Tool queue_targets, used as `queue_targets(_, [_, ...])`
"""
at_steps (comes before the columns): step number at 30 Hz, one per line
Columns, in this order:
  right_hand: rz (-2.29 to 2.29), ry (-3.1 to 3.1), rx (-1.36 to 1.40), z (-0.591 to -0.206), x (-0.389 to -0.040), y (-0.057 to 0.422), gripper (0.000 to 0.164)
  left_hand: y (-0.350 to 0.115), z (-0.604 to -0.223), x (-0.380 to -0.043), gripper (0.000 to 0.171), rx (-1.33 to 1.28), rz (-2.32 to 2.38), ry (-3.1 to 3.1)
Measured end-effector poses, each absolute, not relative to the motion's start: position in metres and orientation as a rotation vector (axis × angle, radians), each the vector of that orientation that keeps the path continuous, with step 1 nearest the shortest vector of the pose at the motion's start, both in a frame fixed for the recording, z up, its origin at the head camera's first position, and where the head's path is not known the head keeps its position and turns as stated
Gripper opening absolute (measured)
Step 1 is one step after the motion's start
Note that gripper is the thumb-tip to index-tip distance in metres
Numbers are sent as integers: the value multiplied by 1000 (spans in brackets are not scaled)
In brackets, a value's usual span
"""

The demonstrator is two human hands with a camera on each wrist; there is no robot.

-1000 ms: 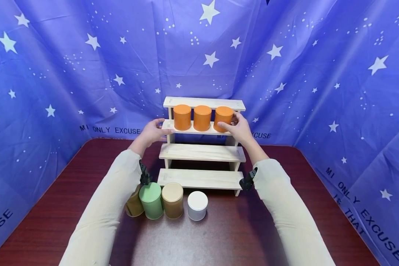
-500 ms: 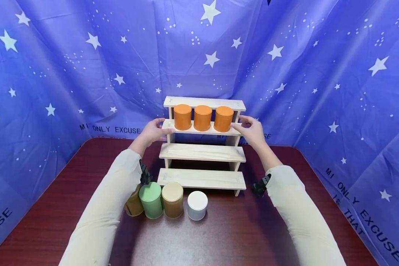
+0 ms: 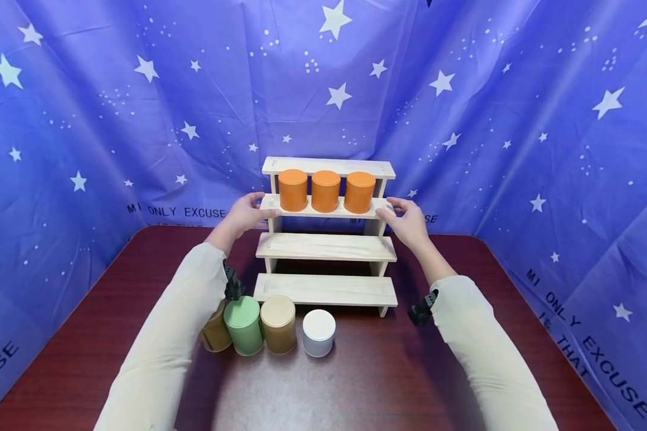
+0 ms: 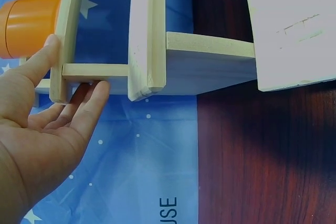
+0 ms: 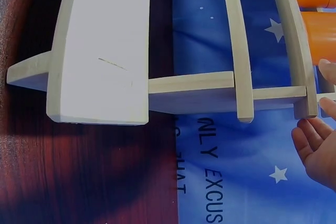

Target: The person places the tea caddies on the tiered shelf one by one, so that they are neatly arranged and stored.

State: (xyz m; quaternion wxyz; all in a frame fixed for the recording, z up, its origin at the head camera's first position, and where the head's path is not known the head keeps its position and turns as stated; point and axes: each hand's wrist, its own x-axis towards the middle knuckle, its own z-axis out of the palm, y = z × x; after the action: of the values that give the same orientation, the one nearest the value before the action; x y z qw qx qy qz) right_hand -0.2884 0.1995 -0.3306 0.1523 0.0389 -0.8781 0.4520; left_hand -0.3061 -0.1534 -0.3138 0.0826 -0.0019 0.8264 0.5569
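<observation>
A pale wooden stepped shelf stands at the back of the table. Three orange tins sit in a row on its second tier from the top. My left hand grips the left end of that tier, thumb over the top and the other fingers beneath, as the left wrist view shows. At the opposite end, my right hand holds the same tier, with the thumb on top close to the right-hand orange tin. Part of the right hand is cut off in the right wrist view.
In front of the shelf stand a white tin, a gold-brown tin, a green tin and an olive-brown tin, partly behind the left sleeve. A blue starry curtain surrounds the dark red table.
My right hand has let go of the right-hand orange tin, moved outward to the right, and taken hold of the tier's end. The left hand has stayed in place.
</observation>
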Motion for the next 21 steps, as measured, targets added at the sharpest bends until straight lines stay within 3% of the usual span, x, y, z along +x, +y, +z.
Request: queue_targets(21, [1262, -2574, 84, -329, -285, 200, 58, -155, -315, -307, 83, -3, 1638, 2499])
